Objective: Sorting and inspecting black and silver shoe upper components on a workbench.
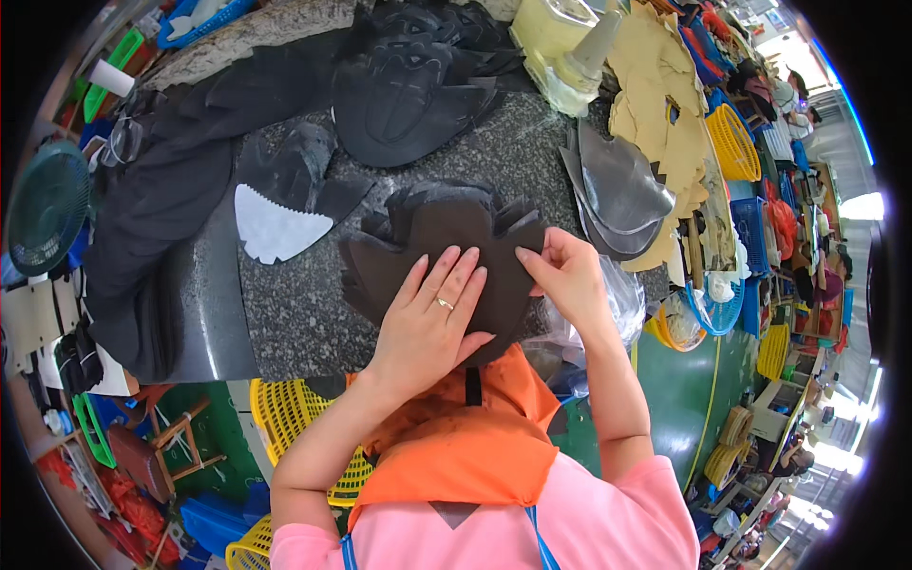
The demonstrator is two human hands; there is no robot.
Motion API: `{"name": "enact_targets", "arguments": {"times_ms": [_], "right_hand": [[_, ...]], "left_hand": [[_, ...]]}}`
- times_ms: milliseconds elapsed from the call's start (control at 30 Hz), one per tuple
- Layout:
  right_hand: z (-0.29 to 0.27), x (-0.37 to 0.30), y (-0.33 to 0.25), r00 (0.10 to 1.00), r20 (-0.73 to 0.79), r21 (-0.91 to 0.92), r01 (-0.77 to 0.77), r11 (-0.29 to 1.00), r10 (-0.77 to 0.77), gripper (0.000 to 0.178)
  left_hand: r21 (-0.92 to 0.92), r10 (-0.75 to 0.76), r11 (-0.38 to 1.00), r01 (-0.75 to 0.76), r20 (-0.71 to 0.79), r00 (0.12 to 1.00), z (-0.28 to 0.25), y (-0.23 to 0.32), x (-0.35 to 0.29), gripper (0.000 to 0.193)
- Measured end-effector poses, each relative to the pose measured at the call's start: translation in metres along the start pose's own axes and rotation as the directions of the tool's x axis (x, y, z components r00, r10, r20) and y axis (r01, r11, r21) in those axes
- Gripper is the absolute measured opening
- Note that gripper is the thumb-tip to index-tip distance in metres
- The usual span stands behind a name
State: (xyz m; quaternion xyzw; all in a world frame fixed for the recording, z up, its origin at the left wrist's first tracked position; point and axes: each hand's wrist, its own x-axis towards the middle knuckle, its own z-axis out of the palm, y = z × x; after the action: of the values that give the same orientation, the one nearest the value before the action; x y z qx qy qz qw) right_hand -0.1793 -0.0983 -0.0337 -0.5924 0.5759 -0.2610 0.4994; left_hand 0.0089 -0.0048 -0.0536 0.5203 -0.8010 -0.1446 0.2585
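Note:
A dark brown-black cut piece (456, 223) with a notched, layered far edge, looking like a shoe upper, lies near the front of the speckled stone tabletop (294, 313). My left hand (423, 328) rests flat on it, fingers stretched out, a ring on one finger. With thumb and fingertips, my right hand (570, 280) pinches the piece's right edge. Left of it sits a black piece with a white zigzag-edged part (275, 228). Stacked black upper pieces (408, 104) lie beyond, and shiny black curved pieces (622, 190) are at the right.
Black layered strips (180, 209) drape over the table's left side. A cloudy tub (546, 43) and a cone-tipped bottle (589, 52) stand at the back beside torn brown cardboard (655, 104). Clear plastic (613, 309) lies by my right forearm. Yellow baskets (285, 413) sit below.

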Motion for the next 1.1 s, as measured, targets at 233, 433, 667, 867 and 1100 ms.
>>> {"name": "enact_targets", "arguments": {"times_ms": [233, 433, 667, 867, 1100], "right_hand": [[-0.009, 0.008, -0.001, 0.994, -0.068, -0.232, 0.063, 0.971, -0.08, 0.021], [-0.075, 0.004, 0.019, 0.849, -0.365, -0.631, 0.076, 0.772, -0.383, 0.019], [-0.097, 0.032, 0.031, 0.84, 0.109, -0.854, 0.353, 0.383, -0.531, 0.022], [-0.113, 0.025, 0.05, 0.861, 0.209, -0.903, 0.352, 0.247, -0.463, 0.018], [-0.119, 0.03, 0.04, 0.86, 0.03, -0.717, 0.374, 0.588, -0.51, 0.008]], "left_hand": [[0.079, 0.04, 0.996, -0.047, 0.088, 0.995, -0.005, 0.002, 0.006, 0.068], [0.569, -0.305, 0.754, 0.329, -0.14, 0.942, -0.089, -0.084, -0.013, 0.065], [0.459, -0.279, 0.852, 0.253, -0.011, 0.96, -0.117, -0.169, -0.046, 0.045], [0.266, -0.099, 0.926, 0.267, -0.513, 0.853, -0.107, -0.076, -0.007, 0.029], [0.03, 0.281, 0.959, -0.282, -0.236, 0.93, 0.004, 0.012, -0.032, 0.027]]}}
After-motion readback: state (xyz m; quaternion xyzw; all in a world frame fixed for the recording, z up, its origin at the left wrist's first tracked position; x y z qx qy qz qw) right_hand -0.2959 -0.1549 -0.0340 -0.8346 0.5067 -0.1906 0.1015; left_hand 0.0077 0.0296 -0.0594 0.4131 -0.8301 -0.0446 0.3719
